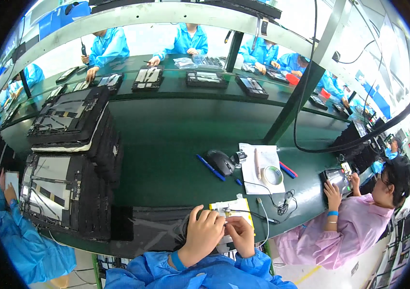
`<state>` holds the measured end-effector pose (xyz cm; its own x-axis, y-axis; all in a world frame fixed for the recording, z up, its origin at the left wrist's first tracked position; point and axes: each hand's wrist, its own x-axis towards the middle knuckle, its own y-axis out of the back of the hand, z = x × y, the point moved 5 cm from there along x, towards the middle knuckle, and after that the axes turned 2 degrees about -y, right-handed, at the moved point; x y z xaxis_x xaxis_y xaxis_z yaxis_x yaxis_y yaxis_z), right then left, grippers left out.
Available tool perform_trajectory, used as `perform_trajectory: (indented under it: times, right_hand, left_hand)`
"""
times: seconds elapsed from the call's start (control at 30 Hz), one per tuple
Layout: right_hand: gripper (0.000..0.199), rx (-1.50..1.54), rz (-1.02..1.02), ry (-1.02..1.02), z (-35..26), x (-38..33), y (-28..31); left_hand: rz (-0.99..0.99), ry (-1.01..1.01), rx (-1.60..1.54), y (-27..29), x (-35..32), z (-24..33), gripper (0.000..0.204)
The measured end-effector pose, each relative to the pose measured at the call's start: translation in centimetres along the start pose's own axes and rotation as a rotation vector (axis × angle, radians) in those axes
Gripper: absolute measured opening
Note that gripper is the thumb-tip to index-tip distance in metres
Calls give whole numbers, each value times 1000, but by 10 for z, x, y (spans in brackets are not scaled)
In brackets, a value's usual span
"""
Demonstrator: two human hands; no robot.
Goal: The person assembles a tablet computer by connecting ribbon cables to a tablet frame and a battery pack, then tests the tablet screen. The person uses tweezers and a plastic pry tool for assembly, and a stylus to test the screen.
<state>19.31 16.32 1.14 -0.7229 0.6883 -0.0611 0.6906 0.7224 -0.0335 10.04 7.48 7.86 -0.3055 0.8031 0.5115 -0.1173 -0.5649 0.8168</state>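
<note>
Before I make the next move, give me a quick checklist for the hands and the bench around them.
1. Left hand and right hand close together at the yellow-edged pad: ok.
2. Secure grip on a part: cannot tell; the hands hide what is between them.
3. Black cable off the pad: not ok, it crosses over it.
4. Mouse clear of both hands: ok, beyond the pad.
5. Pink-sleeved co-worker's hand out of the way: ok, off to the right.
</note>
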Motion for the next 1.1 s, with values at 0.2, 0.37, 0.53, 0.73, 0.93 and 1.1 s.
perform_trajectory:
  times: [0.2, 0.37, 0.53, 0.73, 0.93, 1.1]
  right_hand:
    - [18, -221, 33, 30, 4, -11, 4]
    - [17, -435, 58, 13, 6, 5, 5]
    - [18, -372, 139, 80, -2, 12, 13]
    - [20, -396, 190, 83, 20, 16, 13]
    - [21, -410, 183, 84, 20, 3, 10]
    - [19, -533, 132, 231, 11, 1, 8]
  left_hand:
    - [-54, -49, -54, -10, -11, -1, 14]
    - [-93, -69, -19, -25, -1, -16, 12]
    - [-99, -67, 72, -20, 13, -17, 6]
    - [-219, 47, -39, -43, 1, -41, 10]
    - [-238, 79, -83, -40, -9, -33, 14]
    - [-279, 66, -88, -43, -12, -32, 14]
